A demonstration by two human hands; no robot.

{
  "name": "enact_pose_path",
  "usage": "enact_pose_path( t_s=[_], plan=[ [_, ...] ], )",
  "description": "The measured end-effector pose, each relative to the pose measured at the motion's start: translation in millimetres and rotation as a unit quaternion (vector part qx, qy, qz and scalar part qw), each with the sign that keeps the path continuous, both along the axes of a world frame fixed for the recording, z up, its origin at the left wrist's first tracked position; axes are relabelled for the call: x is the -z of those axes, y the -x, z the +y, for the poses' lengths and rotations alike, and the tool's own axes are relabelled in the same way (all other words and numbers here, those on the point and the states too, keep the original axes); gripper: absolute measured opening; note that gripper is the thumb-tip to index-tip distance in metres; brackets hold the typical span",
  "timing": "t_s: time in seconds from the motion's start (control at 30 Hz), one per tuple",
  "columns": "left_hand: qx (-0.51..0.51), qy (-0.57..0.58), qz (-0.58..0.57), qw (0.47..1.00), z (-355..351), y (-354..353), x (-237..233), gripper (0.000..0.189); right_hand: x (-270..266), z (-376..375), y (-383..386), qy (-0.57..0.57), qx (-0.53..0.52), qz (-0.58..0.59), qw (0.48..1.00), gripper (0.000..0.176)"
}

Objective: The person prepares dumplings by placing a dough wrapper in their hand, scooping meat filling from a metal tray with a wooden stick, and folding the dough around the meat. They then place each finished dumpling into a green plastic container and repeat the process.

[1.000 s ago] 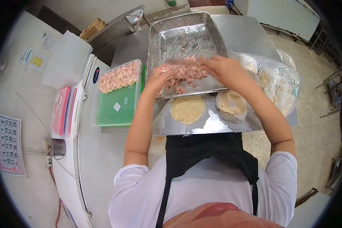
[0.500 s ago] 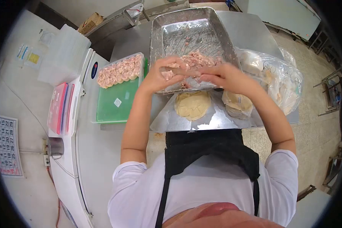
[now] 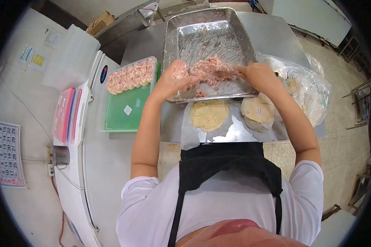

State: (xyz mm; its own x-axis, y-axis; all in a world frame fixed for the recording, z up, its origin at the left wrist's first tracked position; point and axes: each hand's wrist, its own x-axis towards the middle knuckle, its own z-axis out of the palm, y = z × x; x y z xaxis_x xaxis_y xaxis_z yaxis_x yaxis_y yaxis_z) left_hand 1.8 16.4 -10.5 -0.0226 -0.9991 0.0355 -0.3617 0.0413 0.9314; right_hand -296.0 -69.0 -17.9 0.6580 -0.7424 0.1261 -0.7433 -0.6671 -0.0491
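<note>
My left hand (image 3: 173, 80) is curled round a dumpling filled with meat (image 3: 180, 73), over the near left corner of a metal tray (image 3: 171, 47). My right hand (image 3: 261, 77) grips a spatula (image 3: 226, 73) at the tray's right side, its blade in the pink minced meat (image 3: 212, 66). In front of the tray lie a stack of round yellow wrappers (image 3: 209, 114) and a second, plastic-wrapped stack (image 3: 257, 111). Rows of filled dumplings (image 3: 130, 76) cover the far part of a green board (image 3: 121, 109) at the left.
A plastic bag (image 3: 313, 92) with pale contents lies right of the tray. White stacked containers (image 3: 72, 59) and pink folders (image 3: 64, 115) stand on a white appliance (image 3: 107, 160) at the left. The metal table's (image 3: 272, 31) near edge is by the apron.
My hands have moved apart. My right hand has gone right and the spatula's blade has left my left hand for the meat. My left hand has turned slightly.
</note>
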Motion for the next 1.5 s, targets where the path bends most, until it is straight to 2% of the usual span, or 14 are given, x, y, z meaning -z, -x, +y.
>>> enact_pose_path(
  t_s=[0.07,0.13,0.2,0.23,0.37,0.43,0.53,0.7,0.83,0.97,1.17,1.23,1.33,1.5],
  plan=[
    [0.013,0.077,-0.043,0.996,11,5,-18,0.038,-26,11,12,-0.021,0.003,0.027,0.999,0.028],
    [0.025,0.157,-0.082,0.984,12,11,-27,0.04,-51,23,19,-0.071,-0.013,-0.202,0.977,0.032],
    [0.03,0.26,-0.161,0.952,11,19,-32,0.036,-68,44,12,-0.159,-0.037,-0.235,0.958,0.033],
    [0.033,0.26,-0.161,0.952,10,21,-34,0.036,-73,51,8,-0.243,-0.063,-0.266,0.931,0.034],
    [0.131,0.158,-0.117,0.972,9,23,-35,0.029,-41,50,-5,-0.224,-0.152,-0.286,0.919,0.033],
    [0.111,0.137,-0.169,0.97,10,22,-33,0.026,-41,31,4,-0.037,-0.188,-0.227,0.955,0.031],
    [0.063,0.027,-0.089,0.994,16,18,-29,0.029,-64,69,-3,0.048,-0.105,-0.173,0.978,0.029],
    [0.079,0.182,-0.093,0.976,16,15,-25,0.038,-78,67,-2,0.027,-0.105,-0.145,0.983,0.029],
    [0.023,0.127,-0.033,0.991,36,20,-38,0.037,-81,73,-7,0.016,-0.138,-0.248,0.959,0.031],
    [0.014,0.089,-0.049,0.995,31,1,-31,0.038,-46,59,-31,-0.073,-0.146,-0.201,0.966,0.031],
    [-0.109,0.159,-0.201,0.96,54,-96,-20,0.05,17,0,-28,-0.093,-0.094,-0.211,0.969,0.029],
    [-0.23,0.064,-0.217,0.946,73,-145,-14,0.051,29,-1,-24,-0.044,-0.027,-0.09,0.995,0.026],
    [-0.296,0.016,-0.256,0.92,101,-231,18,0.045,24,8,-27,-0.052,-0.033,-0.156,0.986,0.024],
    [-0.409,0.069,-0.463,0.783,113,-291,42,0.051,30,4,-28,-0.031,-0.055,-0.166,0.984,0.023]
  ],
)
